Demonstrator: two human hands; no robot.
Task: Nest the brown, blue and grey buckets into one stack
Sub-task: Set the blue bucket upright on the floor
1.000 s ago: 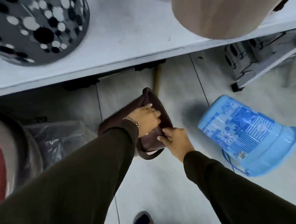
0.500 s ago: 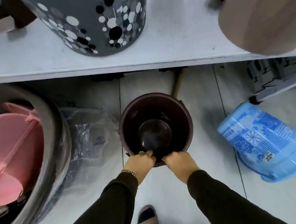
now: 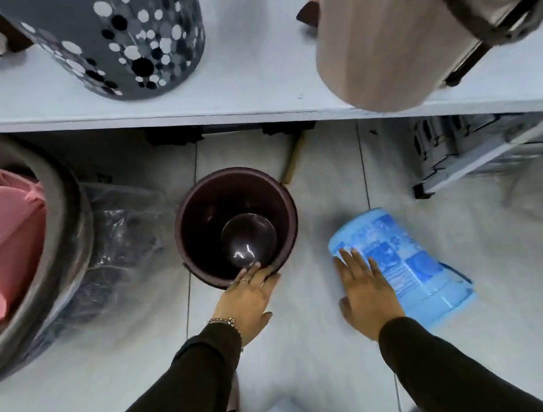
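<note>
The brown bucket [image 3: 236,224] stands upright on the tiled floor, mouth up, below the shelf edge. My left hand [image 3: 247,295] rests on its near rim with fingers spread flat, not gripping. The blue patterned bucket [image 3: 404,257] lies on its side to the right, its rim toward the lower right. My right hand [image 3: 365,283] lies open on its left flank, fingers apart. A grey bucket with white and black dots [image 3: 123,35] stands on the white shelf above, to the upper left.
The white shelf [image 3: 263,79] runs across the top with a beige wood-grain bin [image 3: 395,27] at the right. A large grey tub [image 3: 74,238] holding pink plastic items sits on the left, with a crumpled plastic bag [image 3: 125,235] beside it. Grey crates [image 3: 463,149] lie under the shelf on the right.
The brown bucket was tipped upright and set down. My right hand left its rim and moved right onto the blue bucket. My left hand loosened to a flat touch on the rim.
</note>
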